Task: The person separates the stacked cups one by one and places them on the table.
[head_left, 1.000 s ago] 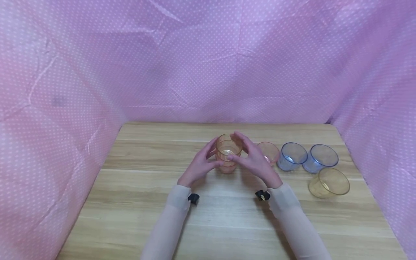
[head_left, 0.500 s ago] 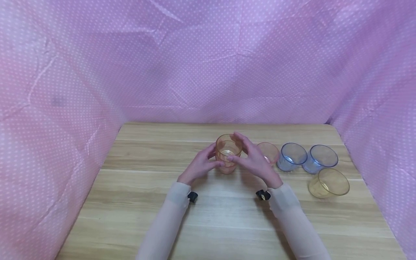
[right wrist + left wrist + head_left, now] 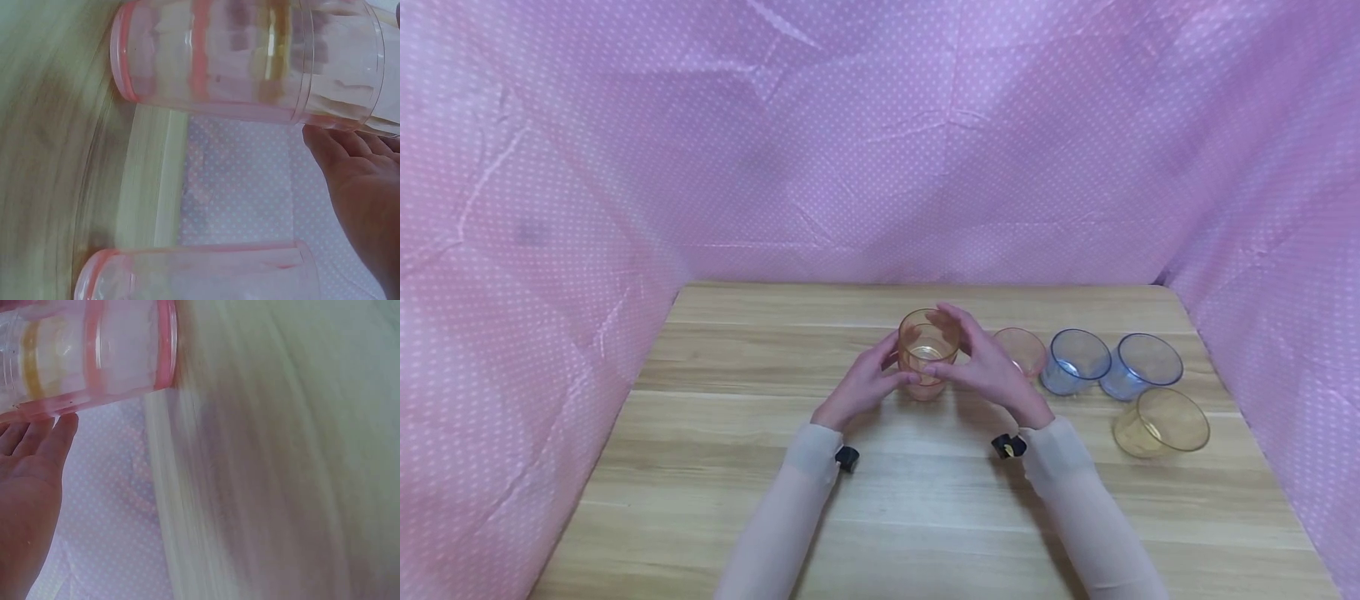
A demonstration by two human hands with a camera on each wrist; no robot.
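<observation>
Nested cups (image 3: 927, 350) between left grip (image 3: 865, 382) and right grip (image 3: 988, 368), both clasped round them, forearms (image 3: 778, 521) angled inward

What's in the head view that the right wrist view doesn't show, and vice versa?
Only the head view has the two blue cups, the yellow cup and both sleeves.

Only the right wrist view gives the cup stack side-on and close up, a pink band and an amber band distinct across it.

Both share that stack, the right hand, a separate pink cup, the tabletop and the dotted cloth.
</observation>
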